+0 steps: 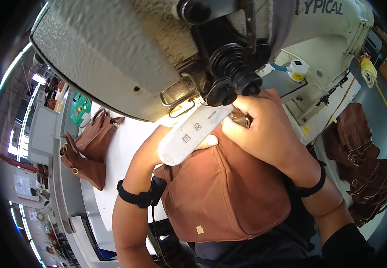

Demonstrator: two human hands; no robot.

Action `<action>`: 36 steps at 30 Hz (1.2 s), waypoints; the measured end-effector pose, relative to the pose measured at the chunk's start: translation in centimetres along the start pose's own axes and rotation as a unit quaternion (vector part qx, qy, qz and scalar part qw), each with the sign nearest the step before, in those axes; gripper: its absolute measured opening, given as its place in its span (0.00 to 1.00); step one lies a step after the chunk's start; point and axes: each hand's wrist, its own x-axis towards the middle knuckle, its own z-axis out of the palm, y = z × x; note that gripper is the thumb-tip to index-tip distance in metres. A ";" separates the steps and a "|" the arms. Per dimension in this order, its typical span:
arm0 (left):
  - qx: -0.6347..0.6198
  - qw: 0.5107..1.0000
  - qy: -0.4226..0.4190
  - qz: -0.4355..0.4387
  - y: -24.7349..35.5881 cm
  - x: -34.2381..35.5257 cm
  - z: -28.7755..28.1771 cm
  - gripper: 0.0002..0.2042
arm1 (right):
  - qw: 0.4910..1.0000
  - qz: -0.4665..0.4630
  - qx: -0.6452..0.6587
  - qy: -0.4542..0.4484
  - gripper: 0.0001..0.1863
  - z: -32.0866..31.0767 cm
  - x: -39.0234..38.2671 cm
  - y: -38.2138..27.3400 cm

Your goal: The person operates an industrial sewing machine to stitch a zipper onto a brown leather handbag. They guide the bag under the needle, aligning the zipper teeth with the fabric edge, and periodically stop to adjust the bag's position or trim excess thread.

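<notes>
A brown leather bag lies in front of me over my lap, its upper edge up under the head of a sewing machine. My right hand is closed on the bag's upper edge, thumb and fingers pinching it close beneath the machine's black tension dials. On the other side my left hand grips the bag with its thumb on the leather; its fingers are mostly hidden behind a white oblong cover with small printed pictures. The needle area is hidden, lit by a bright lamp. A small yellowish tag sticks to the bag.
Two brown bags stand on the white table at the left, near a green panel. Several brown bag pieces with gold rings are piled at the right. A white bobbin-shaped container sits on the machine bed.
</notes>
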 end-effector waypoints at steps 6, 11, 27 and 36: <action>0.044 0.999 -0.014 0.007 0.1 0.3 -0.2 0.31 | 0.988 0.055 0.130 -0.068 0.08 -0.2 0.9 0.7; 0.051 0.998 -0.037 0.007 -0.7 1.0 -0.1 0.34 | 0.989 0.066 0.120 -0.059 0.09 0.1 0.9 0.8; -0.129 0.984 -0.031 0.123 -4.6 1.8 0.6 0.43 | 0.952 0.091 0.279 -0.093 0.09 0.3 0.3 -0.1; -0.045 0.987 0.004 0.152 -4.2 1.4 0.5 0.45 | 0.998 0.015 0.058 -0.035 0.09 0.5 0.3 1.2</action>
